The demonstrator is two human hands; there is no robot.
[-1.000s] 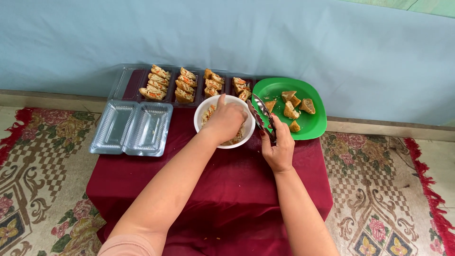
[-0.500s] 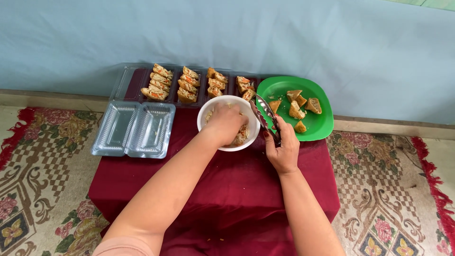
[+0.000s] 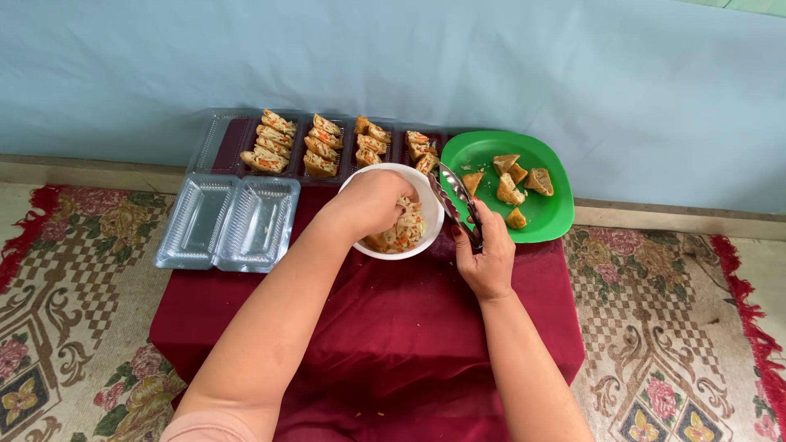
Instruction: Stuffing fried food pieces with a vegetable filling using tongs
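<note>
left hand (image 3: 378, 199) down in the white bowl (image 3: 355, 182), right hand (image 3: 486, 259) gripping metal tongs (image 3: 455, 199) just beside it.

at frame centre on the red-draped counter (image 3: 385, 327): bowl of shredded filling (image 3: 404, 232) directly under the left hand, fingers curled into the mix, so closed around some filling or merely pressing cannot be told. tongs closed in the right fist, long axis running up and left from the palm toward the bowl's right rim, tips near the edge of the green plate (image 3: 550, 218). plate of fried wedges (image 3: 509, 192) to the upper right, nearer the right hand. filled pieces in a clear tray (image 3: 323, 146) along the top; empty clear tray (image 3: 229, 221) at left. fingertips and much of the bowl's inside hidden by the hand.
</note>
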